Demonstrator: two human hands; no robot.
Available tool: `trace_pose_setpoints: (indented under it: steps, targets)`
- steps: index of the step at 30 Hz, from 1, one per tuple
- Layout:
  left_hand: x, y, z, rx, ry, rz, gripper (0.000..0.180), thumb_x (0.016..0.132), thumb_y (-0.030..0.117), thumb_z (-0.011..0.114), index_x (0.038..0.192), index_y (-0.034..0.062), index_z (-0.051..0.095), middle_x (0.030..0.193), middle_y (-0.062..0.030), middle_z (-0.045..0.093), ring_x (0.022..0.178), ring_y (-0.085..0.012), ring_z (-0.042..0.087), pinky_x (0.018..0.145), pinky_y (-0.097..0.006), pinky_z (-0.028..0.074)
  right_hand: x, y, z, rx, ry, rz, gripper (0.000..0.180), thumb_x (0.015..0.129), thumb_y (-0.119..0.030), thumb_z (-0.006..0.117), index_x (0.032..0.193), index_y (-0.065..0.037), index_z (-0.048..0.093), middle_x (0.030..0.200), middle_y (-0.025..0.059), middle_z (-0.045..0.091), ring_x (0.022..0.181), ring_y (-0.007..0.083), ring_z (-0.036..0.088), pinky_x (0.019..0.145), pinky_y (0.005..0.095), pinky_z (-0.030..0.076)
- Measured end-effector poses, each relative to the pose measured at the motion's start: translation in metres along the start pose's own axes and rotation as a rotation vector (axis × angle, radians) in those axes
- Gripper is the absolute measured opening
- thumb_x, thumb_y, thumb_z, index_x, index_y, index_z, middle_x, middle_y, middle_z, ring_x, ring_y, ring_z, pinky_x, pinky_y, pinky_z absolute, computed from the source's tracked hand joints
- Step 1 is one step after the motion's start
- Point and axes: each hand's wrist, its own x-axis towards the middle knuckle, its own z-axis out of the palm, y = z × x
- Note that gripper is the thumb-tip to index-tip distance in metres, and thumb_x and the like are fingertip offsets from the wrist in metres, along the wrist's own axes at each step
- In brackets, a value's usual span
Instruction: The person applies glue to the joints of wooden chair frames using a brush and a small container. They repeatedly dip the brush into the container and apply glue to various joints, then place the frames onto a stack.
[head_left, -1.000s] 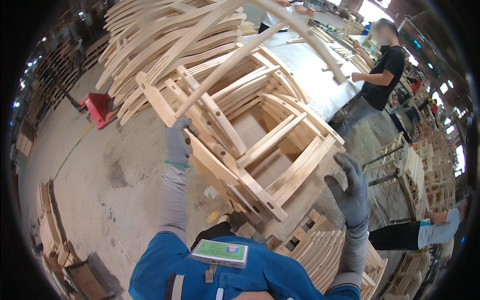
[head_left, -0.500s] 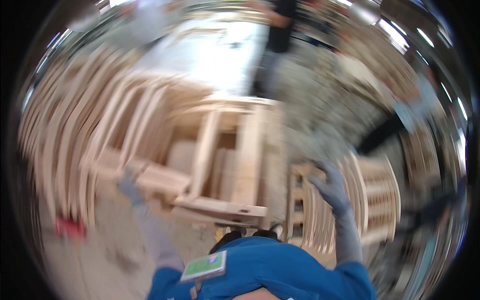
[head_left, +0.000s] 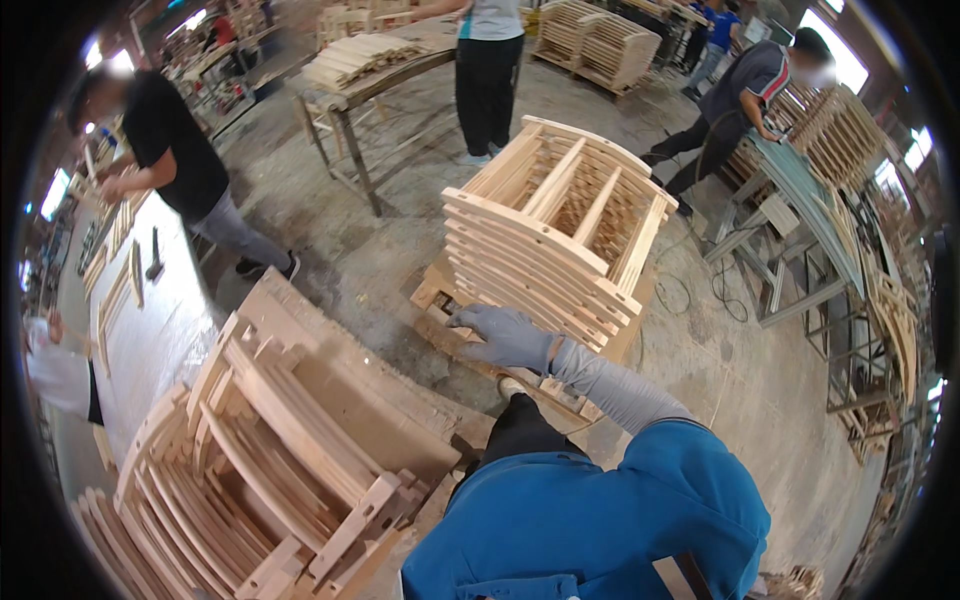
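Your right hand (head_left: 505,337), in a grey glove, is extended forward from the blue sleeve, palm down, near the lower left side of the stack of wooden frames (head_left: 555,241). Its fingers are slightly bent and apart, with nothing visible clamped in them; whether the glove touches the stack cannot be determined from this angle. Your left hand lies outside the view, so the state of its fingers cannot be told. The stack stands ahead of you, its curved rails laid one above another, on a wooden pallet (head_left: 432,292) on the concrete floor (head_left: 700,400). To your left is a second group of wooden frames (head_left: 300,425), set beside a brown board (head_left: 375,408). Beyond that group, a silver tabletop (head_left: 165,310) carries narrow wooden parts and a black tool (head_left: 154,256); a person in a black shirt (head_left: 168,130) stands beside it. Past the stack, a person in black trousers (head_left: 488,90) stands by a table (head_left: 395,88) bearing pale slats (head_left: 350,62). At the upper right, another person (head_left: 735,95) leans over a greenish bench (head_left: 815,195).
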Motion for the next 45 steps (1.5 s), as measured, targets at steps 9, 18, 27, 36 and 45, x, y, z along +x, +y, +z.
trace_pose_setpoints:
  steps: [9,18,27,36,45]
  targets:
    - [-0.098,0.186,0.107,-0.248,-0.349,-0.015,0.05,0.094,0.016,0.042,0.14,0.0025,0.028,0.139,-0.0188,0.032,0.123,-0.0271,0.039,0.1,-0.036,0.036,-0.016,0.169,-0.103,0.083,0.315,0.349,0.046,0.081,-0.033,0.058,0.119,-0.008,0.054,0.118,0.0154,0.055,0.105,0.032,0.055,0.093,0.0387,0.043]
    - [-0.247,0.372,0.259,-0.634,-0.969,-0.066,0.058,0.093,0.015,0.048,0.141,-0.002,0.021,0.145,-0.0168,0.025,0.13,-0.0259,0.032,0.107,-0.035,0.024,-0.085,0.35,-0.114,0.159,0.637,0.769,0.044,0.076,-0.031,0.063,0.112,-0.007,0.056,0.106,0.0152,0.06,0.096,0.0324,0.058,0.084,0.0398,0.047]
    - [-0.422,0.461,0.466,-0.616,-1.747,0.162,0.055,0.086,0.01,0.057,0.134,-0.003,0.035,0.129,-0.017,0.045,0.116,-0.0224,0.045,0.097,-0.032,0.037,-0.155,0.382,-0.099,0.287,0.824,0.895,0.037,0.078,-0.023,0.065,0.107,-0.002,0.058,0.099,0.0165,0.061,0.09,0.0296,0.061,0.078,0.0351,0.049]
    - [-0.552,0.515,0.536,-0.081,-2.177,0.103,0.034,0.08,0.033,0.066,0.083,0.0015,0.054,0.063,-0.0036,0.053,0.053,-0.013,0.053,0.048,-0.025,0.041,-0.182,0.357,-0.099,0.413,0.826,0.958,0.031,0.083,-0.016,0.062,0.108,0.0,0.058,0.1,0.0153,0.063,0.09,0.0242,0.064,0.078,0.0316,0.05]
    - [-0.426,0.527,0.445,-0.331,-1.952,-0.021,0.023,0.086,0.025,0.058,0.074,0.0088,0.047,0.05,0.0023,0.041,0.035,-0.0082,0.036,0.032,-0.024,0.031,-0.129,0.376,-0.133,0.524,0.918,0.771,0.032,0.083,-0.019,0.061,0.111,-0.002,0.057,0.102,0.0158,0.062,0.093,0.0262,0.063,0.079,0.0325,0.05]
